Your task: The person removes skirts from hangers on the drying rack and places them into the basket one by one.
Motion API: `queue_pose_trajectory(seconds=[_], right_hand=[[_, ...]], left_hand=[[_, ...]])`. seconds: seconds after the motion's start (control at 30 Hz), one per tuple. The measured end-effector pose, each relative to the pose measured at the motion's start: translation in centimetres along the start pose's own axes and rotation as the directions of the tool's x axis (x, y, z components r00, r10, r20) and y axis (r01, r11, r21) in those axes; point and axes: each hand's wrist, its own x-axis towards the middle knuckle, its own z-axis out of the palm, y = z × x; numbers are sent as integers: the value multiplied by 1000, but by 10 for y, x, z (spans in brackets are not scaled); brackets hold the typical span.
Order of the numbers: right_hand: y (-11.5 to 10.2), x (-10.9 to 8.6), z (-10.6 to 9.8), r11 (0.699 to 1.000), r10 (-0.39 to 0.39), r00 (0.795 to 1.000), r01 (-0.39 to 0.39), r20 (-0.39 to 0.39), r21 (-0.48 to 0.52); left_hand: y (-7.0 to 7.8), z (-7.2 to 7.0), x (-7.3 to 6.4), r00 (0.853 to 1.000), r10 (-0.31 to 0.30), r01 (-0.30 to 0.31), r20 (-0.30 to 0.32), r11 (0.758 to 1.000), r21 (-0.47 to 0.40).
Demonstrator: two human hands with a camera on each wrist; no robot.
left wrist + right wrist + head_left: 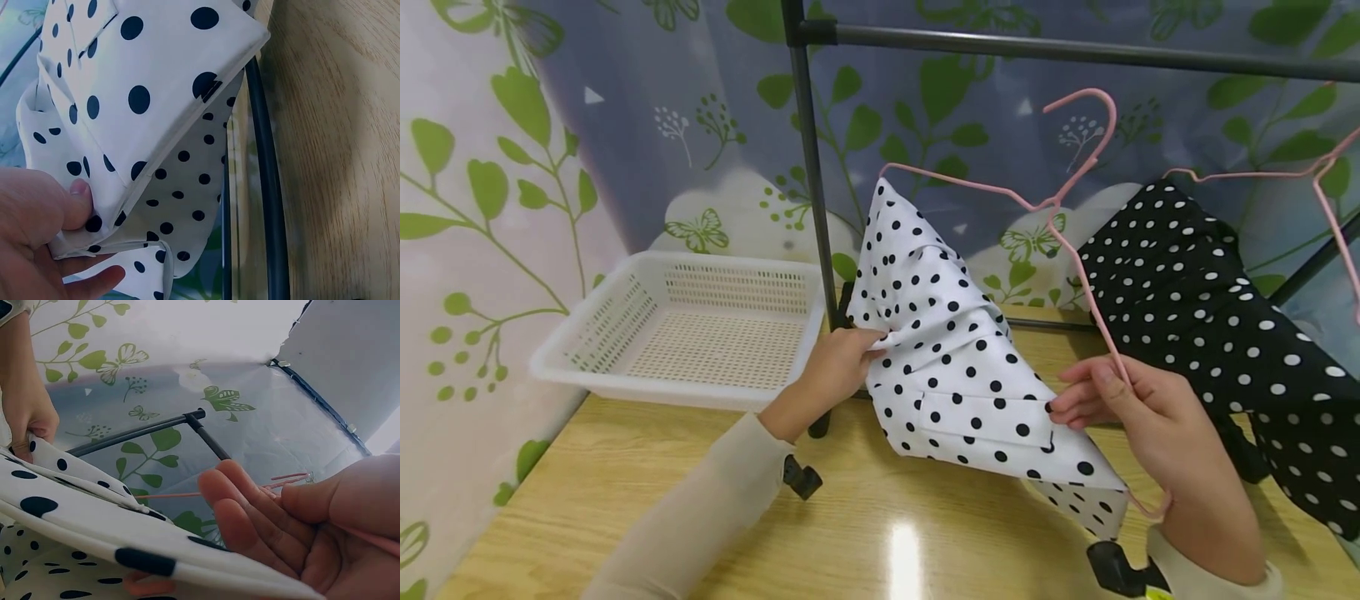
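Observation:
A white cloth garment with black dots [958, 367] hangs partly on a pink hanger [1000, 192], one end of which pokes up at the garment's upper left corner. My left hand [842, 362] pinches the garment's left edge between thumb and fingers; the left wrist view shows the thumb [78, 203] pressed on the fabric fold. With my right hand [1150, 408] I hold the hanger's right arm, the thumb over the pink wire. The right fingertips are beside the garment's right side; whether they touch it I cannot tell. The hanger's lower bar is mostly hidden by cloth.
A dark metal rack [1075, 50] stands behind, its top bar above the hanger hook. At the right, a black garment with white dots [1195, 300] is on another pink hanger [1247, 173]. A white perforated basket [677, 387] sits left on the wooden table [647, 467].

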Motion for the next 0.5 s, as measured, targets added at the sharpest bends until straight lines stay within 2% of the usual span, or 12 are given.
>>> queue_pose_trajectory(seconds=[0.2, 0.4, 0.5], right_hand=[[4, 2, -1, 996, 76, 996, -74, -36, 50], [10, 9, -1, 995, 16, 999, -13, -28, 101], [10, 14, 2, 993, 9, 1000, -6, -28, 121]], left_hand=[[0, -5, -2, 998, -44, 44, 34, 999, -3], [1, -9, -5, 997, -56, 57, 52, 998, -10], [0, -16, -7, 997, -46, 48, 68, 999, -21]])
